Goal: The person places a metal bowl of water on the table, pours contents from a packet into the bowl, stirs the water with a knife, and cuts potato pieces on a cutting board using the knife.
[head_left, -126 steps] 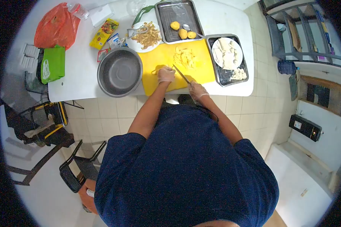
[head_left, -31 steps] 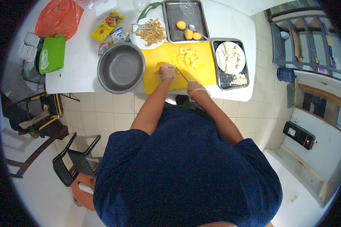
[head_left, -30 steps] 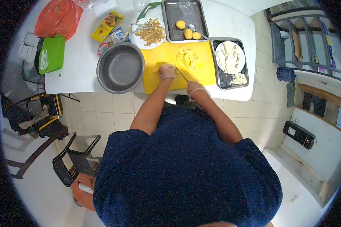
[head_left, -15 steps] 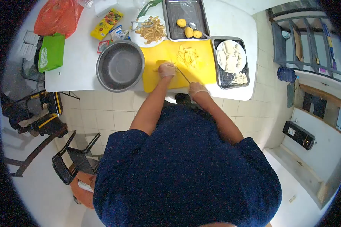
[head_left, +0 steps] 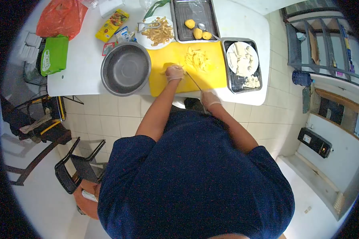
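Observation:
My left hand [head_left: 174, 73], in a clear glove, is closed on the left part of the yellow cutting board [head_left: 213, 81]. Under its fingers is a piece of yellow food, mostly hidden. My right hand [head_left: 210, 98], also gloved, grips a knife [head_left: 194, 82] by the handle at the board's front edge. The blade slants up and left, its tip close to my left fingers. Behind it on the board lies a pile of cut yellow strips [head_left: 196, 59].
A grey basin [head_left: 126, 69] stands left of the board. Behind are a plate of peelings [head_left: 160, 34] and a dark tray [head_left: 193, 40] with peeled potatoes [head_left: 198, 33] and a spoon. Another tray [head_left: 237, 88] at right holds a white plate of pale food.
My right hand has drawn back slightly towards the table's front edge, and more of the knife shows. My left hand stays at nearly the same place on the board.

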Tool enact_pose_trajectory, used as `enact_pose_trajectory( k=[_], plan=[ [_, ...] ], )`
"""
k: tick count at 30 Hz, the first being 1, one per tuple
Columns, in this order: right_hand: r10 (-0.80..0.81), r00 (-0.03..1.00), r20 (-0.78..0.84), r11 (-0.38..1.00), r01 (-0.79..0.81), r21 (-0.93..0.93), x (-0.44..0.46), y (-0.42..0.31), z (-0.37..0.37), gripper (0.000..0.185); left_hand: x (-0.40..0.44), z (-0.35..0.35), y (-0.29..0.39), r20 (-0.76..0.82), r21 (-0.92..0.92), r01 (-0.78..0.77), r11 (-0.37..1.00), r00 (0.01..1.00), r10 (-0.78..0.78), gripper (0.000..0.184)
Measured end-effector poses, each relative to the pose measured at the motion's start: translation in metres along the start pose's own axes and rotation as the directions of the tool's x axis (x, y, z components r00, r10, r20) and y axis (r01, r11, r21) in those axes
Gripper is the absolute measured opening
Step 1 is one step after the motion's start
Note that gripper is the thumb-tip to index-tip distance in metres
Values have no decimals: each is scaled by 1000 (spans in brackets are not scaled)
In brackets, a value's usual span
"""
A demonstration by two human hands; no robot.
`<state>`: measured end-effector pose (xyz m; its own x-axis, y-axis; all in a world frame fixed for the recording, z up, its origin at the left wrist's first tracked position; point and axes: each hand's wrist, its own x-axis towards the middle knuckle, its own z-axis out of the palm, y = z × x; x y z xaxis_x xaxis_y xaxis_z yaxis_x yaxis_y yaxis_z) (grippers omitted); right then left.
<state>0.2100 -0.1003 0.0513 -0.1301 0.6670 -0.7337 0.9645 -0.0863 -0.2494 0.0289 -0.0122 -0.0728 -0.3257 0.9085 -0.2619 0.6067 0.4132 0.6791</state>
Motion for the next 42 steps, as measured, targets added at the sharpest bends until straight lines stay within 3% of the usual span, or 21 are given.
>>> enact_pose_trajectory(
  k=[4,7,10,13,16,18,19,21,25,28,31,33,35,38,40,42],
  plan=[
    [9,1000,-16,997,-7,76,0,29,24,26,4,15,-14,-37,-58,-20,998,999,18,14],
    [-3,1000,-29,993,6,114,6,31,30,26,9,13,-10,12,41,55,998,998,-56,12],
    [-30,998,-60,991,38,128,9,21,25,26,14,25,-25,-25,-54,-33,998,999,32,11],
    [-84,993,-86,993,91,81,29,12,25,26,10,24,-28,87,-346,103,933,993,-77,11],
    [-29,990,-136,996,40,79,45,6,21,29,9,20,-24,128,-336,159,928,984,-122,10],
    [84,987,-134,988,-65,142,47,10,14,30,8,17,-21,60,-238,61,969,997,-48,10],
    [61,983,-171,989,-36,146,40,12,8,29,9,18,-22,28,-188,14,982,1000,-9,10],
    [16,970,-243,988,21,152,25,18,1,29,10,20,-26,69,-251,76,965,996,-61,10],
    [17,988,-153,980,14,198,28,12,1,28,8,21,-23,15,-238,75,968,997,-74,10],
    [-174,972,-155,974,194,120,24,-4,-10,26,3,12,-17,18,-155,42,987,999,-39,9],
    [-71,992,-103,990,83,111,26,-20,-18,25,5,18,-22,21,-160,74,984,997,-71,16],
    [-114,989,-97,992,118,45,38,-15,-9,25,29,69,-74,-53,-289,19,957,998,-36,19],
    [-116,990,-82,993,117,8,40,-17,-12,25,31,74,-79,-90,-321,-21,947,996,-8,21],
    [-79,995,-61,997,77,-24,25,-30,-33,26,-2,20,-23,-119,-208,-77,975,992,53,23],
    [-79,995,-62,994,74,-79,25,-31,-35,27,-7,14,-17,-184,-107,-147,983,975,126,25],
    [-69,996,-52,994,64,-90,26,-31,-36,28,-3,17,-16,-183,-62,-108,992,979,95,26]
  ],
)
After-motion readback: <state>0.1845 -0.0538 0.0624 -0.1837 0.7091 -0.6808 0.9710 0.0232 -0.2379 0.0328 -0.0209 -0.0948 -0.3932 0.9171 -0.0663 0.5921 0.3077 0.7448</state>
